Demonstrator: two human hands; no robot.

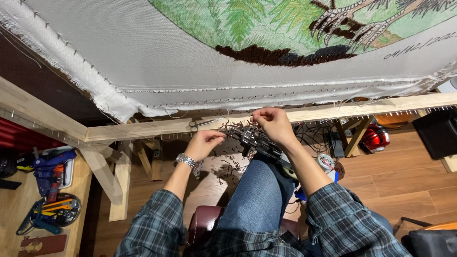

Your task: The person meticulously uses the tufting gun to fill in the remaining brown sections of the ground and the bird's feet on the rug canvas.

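A metal tufting gun (259,143) lies on my right thigh, its nose pointing up toward the wooden frame (157,127). My right hand (272,123) hovers just above the gun's front, fingers pinched on what looks like a thin yarn strand. My left hand (204,143), with a metal wristwatch (186,161), is to the left of the gun's nose, fingers curled and pinched together near the same strand. Above hangs white backing cloth (157,52) stretched on the frame, with a tufted green and brown picture (285,28).
Scissors (200,124) rest on the frame rail. Brown yarn scraps (228,166) litter the wooden floor. A side bench at left holds a blue tool (50,159) and a tray of hand tools (52,212). A red round object (376,138) and cables lie at right.
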